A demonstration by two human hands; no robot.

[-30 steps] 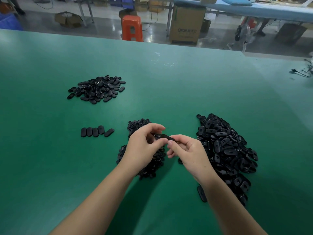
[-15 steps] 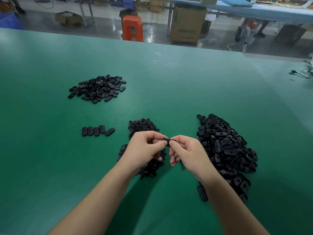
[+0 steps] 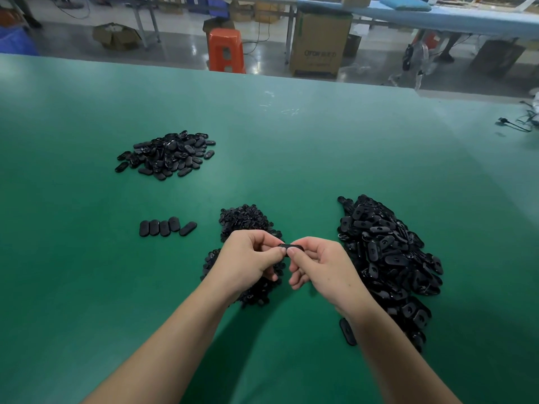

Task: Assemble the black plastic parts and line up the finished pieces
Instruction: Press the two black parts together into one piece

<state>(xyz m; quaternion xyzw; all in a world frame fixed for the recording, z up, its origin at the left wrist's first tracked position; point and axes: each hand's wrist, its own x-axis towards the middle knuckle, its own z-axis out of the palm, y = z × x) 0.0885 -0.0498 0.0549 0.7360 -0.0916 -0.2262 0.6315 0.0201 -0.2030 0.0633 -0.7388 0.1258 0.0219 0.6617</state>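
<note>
Since a second ago the hands have closed together, thumbs now pressing the part (image 3: 291,246) between them. Three heaps: far-left heap (image 3: 167,155), middle heap (image 3: 244,221), right heap (image 3: 388,258). Five pieces in the row (image 3: 166,228), the last tilted. Left hand (image 3: 248,262) and right hand (image 3: 322,265) both pinch the part above the middle heap, fingers curled. Green table (image 3: 291,147); orange stool (image 3: 226,49) and box (image 3: 319,43) beyond.

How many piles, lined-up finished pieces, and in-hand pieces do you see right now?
Piles of black parts: 3, far left, middle, right
Lined-up finished pieces: 5
Piece pinched in both hands: 1
Total: 9
</note>
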